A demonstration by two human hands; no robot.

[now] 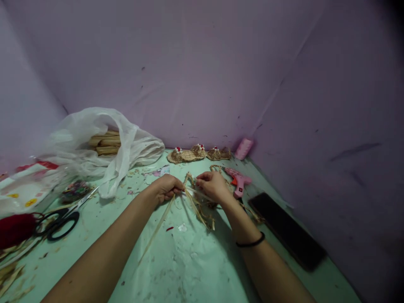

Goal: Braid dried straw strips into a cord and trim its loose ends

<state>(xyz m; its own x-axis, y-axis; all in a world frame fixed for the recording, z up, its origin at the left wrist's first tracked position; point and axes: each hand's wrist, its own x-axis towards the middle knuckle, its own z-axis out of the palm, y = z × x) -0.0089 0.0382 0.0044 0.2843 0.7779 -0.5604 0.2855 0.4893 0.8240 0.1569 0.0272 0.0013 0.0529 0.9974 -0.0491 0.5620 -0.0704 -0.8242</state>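
Observation:
Near the middle of the green tabletop, my left hand is closed in a pinch on pale dry fibre strands. One long strand hangs from it toward the lower left. Just to the right, my right hand has its thumb and fingertips pressed together beside a small braided fibre piece that rises between the hands. A pale strand runs below the right fingers; what they pinch is too small to make out. Loose strand ends spread downward between the hands.
Woven pieces with red and white beads lie against the wall. A pink glue gun, a pink roll and a dark slab are at right. A plastic bag, scissors and red yarn are at left.

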